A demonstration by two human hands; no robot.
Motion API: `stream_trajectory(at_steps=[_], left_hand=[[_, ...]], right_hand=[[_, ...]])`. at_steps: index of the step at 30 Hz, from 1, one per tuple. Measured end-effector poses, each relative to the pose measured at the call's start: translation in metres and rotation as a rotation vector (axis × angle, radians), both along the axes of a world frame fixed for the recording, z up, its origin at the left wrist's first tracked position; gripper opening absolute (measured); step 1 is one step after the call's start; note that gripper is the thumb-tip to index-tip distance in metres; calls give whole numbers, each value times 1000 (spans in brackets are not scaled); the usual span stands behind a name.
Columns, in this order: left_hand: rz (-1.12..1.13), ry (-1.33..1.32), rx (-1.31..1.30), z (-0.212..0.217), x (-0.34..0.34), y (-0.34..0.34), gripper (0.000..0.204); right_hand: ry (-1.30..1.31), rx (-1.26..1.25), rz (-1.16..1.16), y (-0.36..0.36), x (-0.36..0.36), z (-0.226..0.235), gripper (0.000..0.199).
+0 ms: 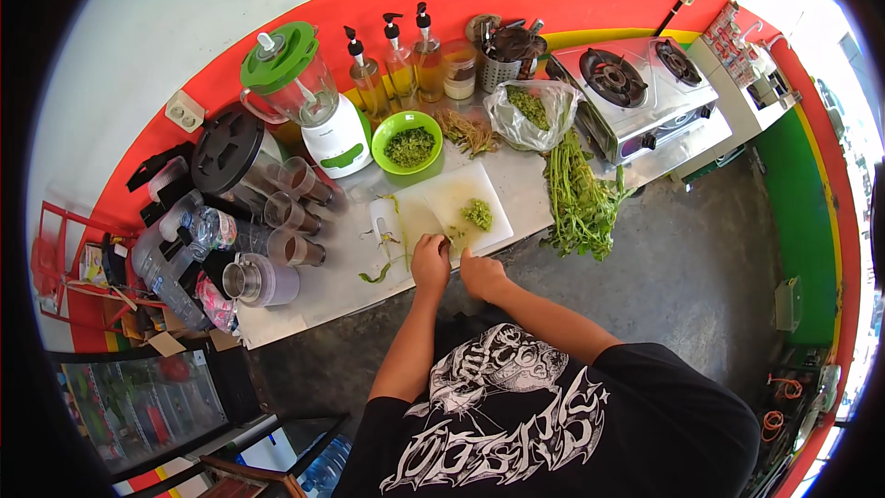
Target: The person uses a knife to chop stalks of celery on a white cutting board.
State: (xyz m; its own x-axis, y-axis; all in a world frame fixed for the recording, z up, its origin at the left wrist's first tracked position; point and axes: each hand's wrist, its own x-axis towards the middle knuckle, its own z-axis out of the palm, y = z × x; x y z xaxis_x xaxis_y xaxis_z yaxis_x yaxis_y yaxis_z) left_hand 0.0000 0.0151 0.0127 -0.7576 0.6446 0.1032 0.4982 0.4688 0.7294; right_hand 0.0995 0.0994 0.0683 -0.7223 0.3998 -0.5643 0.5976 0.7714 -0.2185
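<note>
A white cutting board lies at the near edge of the counter. My left hand is closed at the board's near edge, with a small dark piece showing at its fingertips; what it holds is mostly hidden. Just to its right, my right hand is closed too, its fingers pointing toward the board, and I cannot make out anything in it. Beyond them a small heap of chopped greens sits on the board. Thin green stem scraps lie at the board's left side. Behind the board stands a green bowl of chopped greens.
Leafy stalks hang over the counter edge beside a plastic bag of greens. A two-burner stove stands right. Root trimmings, pump bottles and a blender line the back; dark-filled cups and a flask stand left.
</note>
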Motion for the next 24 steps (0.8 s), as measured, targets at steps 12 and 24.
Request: stream_trajectory(at_steps=[12,24], left_hand=[[85,65,102,-13,-2,-4,13],[51,-11,6,-5,-8,-1,11]], right_hand=[[10,-38,17,1,-6,-2,42],[13,-40,62,15,-14,-14,51]])
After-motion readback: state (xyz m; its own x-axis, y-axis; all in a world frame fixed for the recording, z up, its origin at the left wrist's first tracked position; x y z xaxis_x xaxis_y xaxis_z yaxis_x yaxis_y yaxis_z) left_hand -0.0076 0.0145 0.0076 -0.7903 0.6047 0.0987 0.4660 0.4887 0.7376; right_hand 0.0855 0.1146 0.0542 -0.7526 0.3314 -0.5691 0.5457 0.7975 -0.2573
